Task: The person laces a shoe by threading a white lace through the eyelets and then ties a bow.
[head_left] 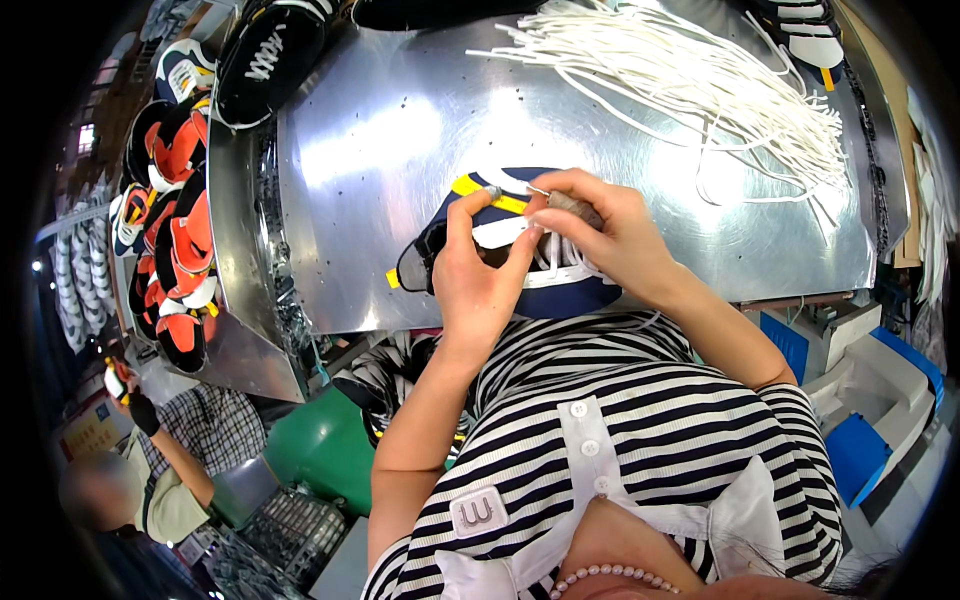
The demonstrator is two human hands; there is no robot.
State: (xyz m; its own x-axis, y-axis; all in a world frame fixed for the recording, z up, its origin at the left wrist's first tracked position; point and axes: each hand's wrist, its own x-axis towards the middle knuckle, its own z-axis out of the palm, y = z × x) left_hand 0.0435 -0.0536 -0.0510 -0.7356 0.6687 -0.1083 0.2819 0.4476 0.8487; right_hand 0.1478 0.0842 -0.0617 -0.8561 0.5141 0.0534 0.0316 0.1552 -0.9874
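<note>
A navy, white and yellow shoe upper [570, 302] lies at the near edge of the metal table, in front of me. Part of a white shoelace [560, 272] crosses its front. My left hand [472, 290] grips the upper by its yellow-and-white side, thumb and forefinger curved around the edge. In my right hand [630, 232] is a small hook tool with a brown handle [575, 208]; its thin metal tip points left, close to the yellow strip. My right fingertips nearly meet my left thumb over the upper, and they hide part of the lacing.
A bundle of white laces [680, 85] spreads across the far right of the metal table [370, 200]. Black shoe uppers [268, 65] lie at its far left. Orange-lined uppers [185, 245] are piled left. Another person [185, 480] works at lower left. Grey and blue bins [850, 375] stand right.
</note>
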